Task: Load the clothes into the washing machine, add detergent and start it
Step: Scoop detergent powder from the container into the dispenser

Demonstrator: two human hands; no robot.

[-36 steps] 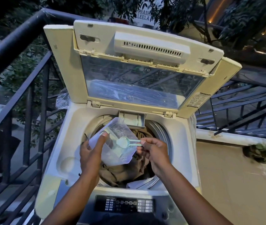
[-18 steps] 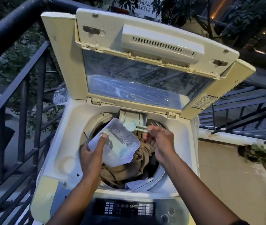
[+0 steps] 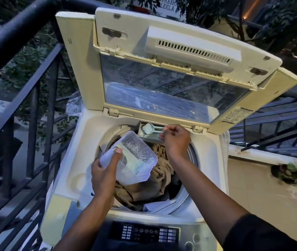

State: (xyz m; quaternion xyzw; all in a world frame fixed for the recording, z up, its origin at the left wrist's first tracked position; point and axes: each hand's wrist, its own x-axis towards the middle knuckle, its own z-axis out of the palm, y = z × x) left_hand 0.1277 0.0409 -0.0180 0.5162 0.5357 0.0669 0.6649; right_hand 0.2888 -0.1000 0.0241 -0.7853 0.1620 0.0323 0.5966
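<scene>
A top-loading washing machine [image 3: 71,158] is seen from above with its lid [image 3: 171,69] raised upright at the back, so the round drum mouth is left open. Brown clothes [image 3: 155,180] are piled inside the drum, filling most of the opening, with a white piece showing at the front rim. A clear plastic detergent container [image 3: 137,160] is held tilted over the left part of the drum by the left hand [image 3: 104,176]; the fingers are curled round its near left edge and the thumb is pressed flat on its upper face. White powder is seen through its wall. The right hand [image 3: 176,140] is raised at the back rim of the drum, its fingertips pinching the handle of a pale green scoop [image 3: 148,128]. The bowl of the scoop is held over the small detergent tray [image 3: 153,137] set into the back edge of the opening, just under the lid hinge. Open room is left between the 2 hands above the clothes. The control panel [image 3: 144,232] lies along the near edge, below both forearms. A dark metal railing [image 3: 35,98] runs close along the left side of the machine, and a low wall [image 3: 252,154] stands to its right
</scene>
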